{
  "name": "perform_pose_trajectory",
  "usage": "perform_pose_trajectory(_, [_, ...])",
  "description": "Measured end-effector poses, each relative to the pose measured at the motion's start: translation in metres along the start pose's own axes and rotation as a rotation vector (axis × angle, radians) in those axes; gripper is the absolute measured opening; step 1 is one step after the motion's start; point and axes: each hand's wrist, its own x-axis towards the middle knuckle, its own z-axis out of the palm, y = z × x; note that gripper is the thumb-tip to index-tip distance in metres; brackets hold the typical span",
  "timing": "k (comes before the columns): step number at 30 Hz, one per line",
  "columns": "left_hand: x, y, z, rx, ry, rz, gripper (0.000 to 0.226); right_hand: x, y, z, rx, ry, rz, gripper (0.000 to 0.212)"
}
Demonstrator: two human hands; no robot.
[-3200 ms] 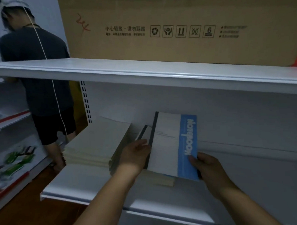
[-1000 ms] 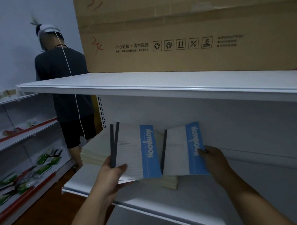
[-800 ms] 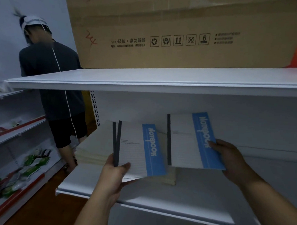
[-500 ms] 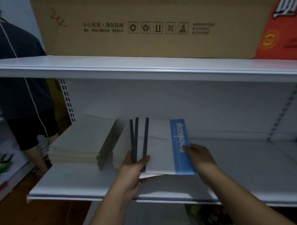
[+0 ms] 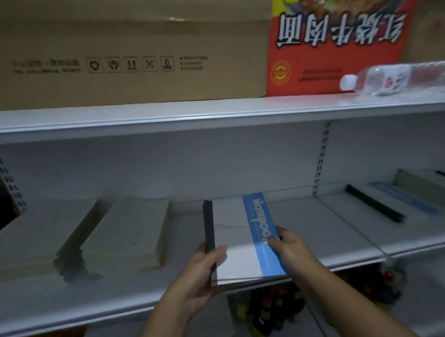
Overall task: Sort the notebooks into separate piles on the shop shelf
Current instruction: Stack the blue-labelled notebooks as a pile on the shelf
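I hold a small stack of white notebooks with a blue band and dark spine [image 5: 235, 241] above the white shop shelf [image 5: 308, 228]. My left hand [image 5: 203, 273] grips the stack at its spine edge, thumb on top. My right hand [image 5: 288, 247] pinches the blue-band edge. Two piles of plain beige notebooks [image 5: 127, 231] lie on the shelf to the left. A pile of blue-band notebooks [image 5: 393, 201] lies on the shelf section at the right, blurred.
The upper shelf [image 5: 214, 112] carries a big cardboard box [image 5: 124, 47], a red and yellow carton [image 5: 338, 36] and a plastic water bottle [image 5: 391, 78] lying on its side. Bottles stand on the level below [image 5: 273, 308].
The separate notebooks came together into one squared stack between both hands. My view swung right, so the beige piles slid left and the right-hand pile came into sight.
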Motion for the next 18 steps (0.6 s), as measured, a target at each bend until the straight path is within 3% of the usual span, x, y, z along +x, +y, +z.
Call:
perform_pose_trajectory(3, [0.008,-0.012,0.059,0.076,0.042,-0.041,0.023,-0.014,0.014,-0.061,0.005,0.017,0.019,0.019])
perform_pose_trajectory(6, [0.012,-0.035,0.129,0.163,0.080,0.019,0.006,-0.031,0.027,-0.123,0.001,0.070,0.014,0.023])
perform_pose_trajectory(10, [0.024,-0.074,0.216,0.192,0.029,0.082,0.010,-0.053,0.032,-0.211,0.015,0.176,0.012,0.024])
perform_pose_trajectory(15, [0.046,-0.111,0.294,0.192,-0.045,0.032,0.018,-0.059,0.049,-0.303,-0.011,0.254,0.057,0.030])
perform_pose_trajectory(18, [0.058,-0.119,0.327,0.193,-0.073,0.019,0.008,-0.052,0.055,-0.337,-0.030,0.307,0.080,0.032])
